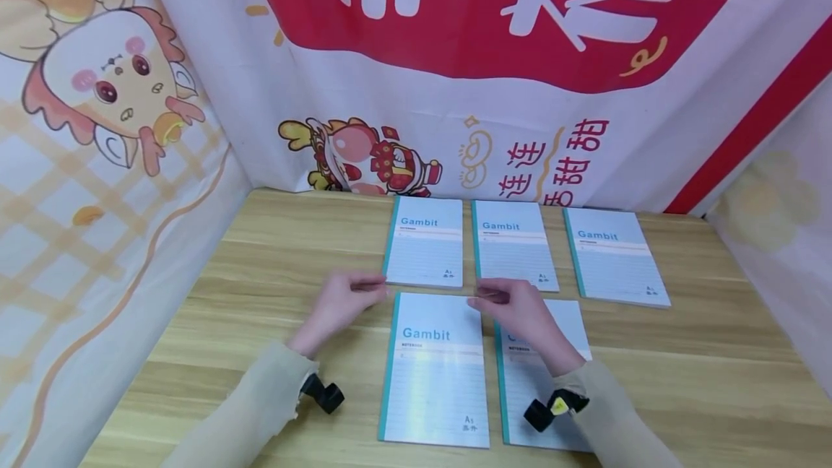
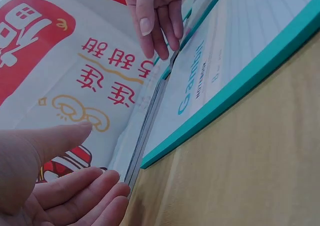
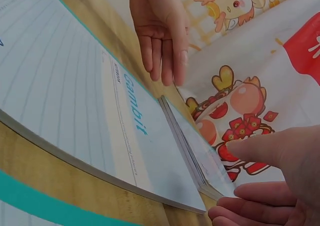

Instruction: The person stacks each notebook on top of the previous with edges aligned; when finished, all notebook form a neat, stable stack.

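Note:
Several light-blue Gambit notebooks with teal spines lie flat on the table. The front left notebook (image 1: 435,374) is between my two forearms. Near its top left corner is my left hand (image 1: 343,302), thumb apart from the fingers and nothing held. My right hand (image 1: 516,309) hovers by its top right corner, also holding nothing; its arm partly covers the front right notebook (image 1: 518,388). Just beyond the hands lie the back left notebook (image 1: 425,255) and back middle notebook (image 1: 516,248). Both wrist views show loosely extended fingers; whether any fingertip touches a notebook cannot be told.
A third back-row notebook (image 1: 614,258) lies to the right, slightly angled. The wooden table (image 1: 260,266) ends at a printed cloth (image 1: 416,107) hung behind it, with more printed cloth along the left side (image 1: 188,251). A small black camera (image 1: 323,394) sits on each wrist.

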The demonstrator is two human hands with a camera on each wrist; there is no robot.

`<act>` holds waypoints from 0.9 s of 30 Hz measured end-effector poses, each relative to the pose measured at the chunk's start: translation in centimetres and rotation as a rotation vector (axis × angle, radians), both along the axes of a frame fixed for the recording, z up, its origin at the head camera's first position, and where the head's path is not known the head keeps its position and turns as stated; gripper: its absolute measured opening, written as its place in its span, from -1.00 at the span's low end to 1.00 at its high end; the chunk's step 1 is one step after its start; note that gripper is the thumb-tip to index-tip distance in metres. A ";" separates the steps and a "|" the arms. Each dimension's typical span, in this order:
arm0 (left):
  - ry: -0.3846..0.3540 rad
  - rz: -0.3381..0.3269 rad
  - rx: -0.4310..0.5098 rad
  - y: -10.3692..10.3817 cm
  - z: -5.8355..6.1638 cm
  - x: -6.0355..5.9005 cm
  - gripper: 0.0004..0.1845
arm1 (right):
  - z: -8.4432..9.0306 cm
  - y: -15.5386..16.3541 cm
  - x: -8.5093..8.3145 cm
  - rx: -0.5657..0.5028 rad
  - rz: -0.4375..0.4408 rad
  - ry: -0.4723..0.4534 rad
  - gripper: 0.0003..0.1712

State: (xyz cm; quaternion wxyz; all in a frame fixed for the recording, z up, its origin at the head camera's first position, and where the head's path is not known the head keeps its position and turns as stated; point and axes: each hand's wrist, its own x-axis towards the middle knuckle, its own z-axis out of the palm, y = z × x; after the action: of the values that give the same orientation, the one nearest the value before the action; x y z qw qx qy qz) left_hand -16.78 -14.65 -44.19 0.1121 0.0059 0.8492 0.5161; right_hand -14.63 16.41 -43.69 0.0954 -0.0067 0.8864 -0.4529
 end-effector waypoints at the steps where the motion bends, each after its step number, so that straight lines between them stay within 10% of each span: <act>1: -0.002 -0.005 0.006 0.1 -0.1 0.4 -0.59 | 0.0 0.0 0.3 0.001 0.002 0.000 -0.42; 27: -0.127 -0.021 0.160 0.8 -1.0 6.2 -0.45 | -1.2 0.6 5.7 -0.110 0.052 -0.069 -0.25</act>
State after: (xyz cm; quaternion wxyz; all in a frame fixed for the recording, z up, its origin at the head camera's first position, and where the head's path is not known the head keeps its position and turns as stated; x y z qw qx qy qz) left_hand -10.61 -13.82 -45.17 0.1705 -0.0089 0.7962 0.5804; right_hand -8.92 16.97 -44.85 0.1373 -0.0193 0.8558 -0.4984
